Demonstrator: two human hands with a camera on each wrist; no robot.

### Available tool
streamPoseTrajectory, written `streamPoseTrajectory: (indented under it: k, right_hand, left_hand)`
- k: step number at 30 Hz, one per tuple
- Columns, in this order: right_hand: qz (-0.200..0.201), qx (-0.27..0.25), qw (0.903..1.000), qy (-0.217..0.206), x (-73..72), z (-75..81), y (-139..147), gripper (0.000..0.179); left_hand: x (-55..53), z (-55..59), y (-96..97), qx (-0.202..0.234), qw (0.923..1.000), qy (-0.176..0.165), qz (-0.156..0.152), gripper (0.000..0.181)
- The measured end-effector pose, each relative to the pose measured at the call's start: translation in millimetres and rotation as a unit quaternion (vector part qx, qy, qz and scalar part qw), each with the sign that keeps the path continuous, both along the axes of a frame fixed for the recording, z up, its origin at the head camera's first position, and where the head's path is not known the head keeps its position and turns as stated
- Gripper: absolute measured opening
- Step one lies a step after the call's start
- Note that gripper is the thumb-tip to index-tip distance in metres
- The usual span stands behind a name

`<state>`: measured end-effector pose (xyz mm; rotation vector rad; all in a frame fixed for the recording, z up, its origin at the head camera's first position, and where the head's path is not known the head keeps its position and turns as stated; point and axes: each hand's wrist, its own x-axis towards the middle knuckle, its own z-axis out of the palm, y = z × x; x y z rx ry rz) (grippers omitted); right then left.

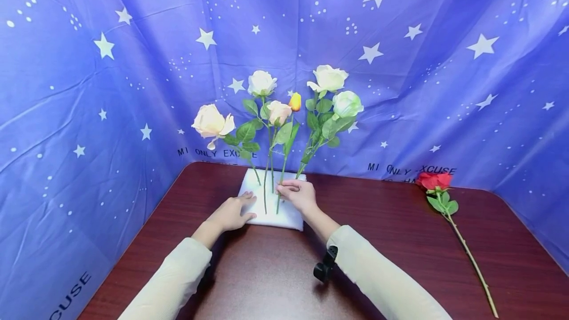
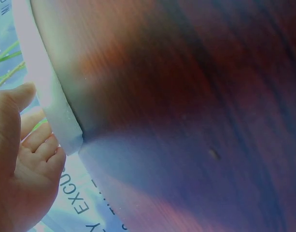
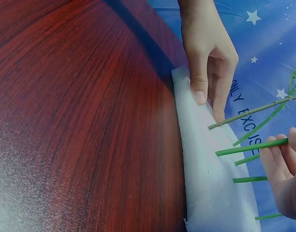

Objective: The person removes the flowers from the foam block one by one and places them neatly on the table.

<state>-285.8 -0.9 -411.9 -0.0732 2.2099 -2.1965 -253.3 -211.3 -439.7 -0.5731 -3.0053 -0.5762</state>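
Observation:
A white foam block (image 1: 289, 220) lies on the table with several artificial flowers upright in it. My right hand (image 1: 302, 195) pinches the green stem (image 3: 251, 147) of a yellow-orange tulip (image 1: 295, 102) between thumb and fingers, and the stem's lower end meets the foam. My left hand (image 1: 228, 213) rests on the block's left side, fingers extended over the top and thumb at the front edge. Around the tulip stand a peach rose (image 1: 211, 121), a white rose (image 1: 262, 83), a pinkish rose (image 1: 279, 112), a cream rose (image 1: 330, 78) and a greenish-white rose (image 1: 347, 104).
On the right of the dark red-brown table (image 1: 378, 221) lies a red rose (image 1: 434, 180), its long stem pointing toward the front edge. A blue curtain (image 1: 298, 23) with white stars encloses the back and sides. A black device (image 1: 326, 264) hangs at the right sleeve.

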Motion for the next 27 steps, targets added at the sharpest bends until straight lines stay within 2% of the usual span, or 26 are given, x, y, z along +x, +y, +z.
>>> streamPoseTrajectory:
  k: [7, 13, 20, 27]
  right_hand:
    - [-0.013, -0.022, 0.9994, 0.025, -2.2, 10.2, 4, 0.021]
    - [-0.02, -0.008, 0.9983, 0.055, -2.1, 19.8, 7, 0.022]
    - [-0.021, 0.009, 0.997, 0.074, 1.4, 20.0, 12, 0.023]
    - [-0.024, 0.012, 0.9942, 0.104, 2.0, 21.7, 16, 0.02]
  left_hand:
    - [1.4, 1.3, 1.5, 0.0, 1.0, -0.003, 0.003, 0.052]
    - [0.9, -0.7, 0.9, -0.001, 1.0, 0.006, 0.003, 0.051]
    - [1.2, -1.9, 0.1, 0.001, 0.9999, 0.012, -0.001, 0.051]
    - [0.8, -0.4, 0.9, 0.006, 1.0, -0.001, -0.001, 0.052]
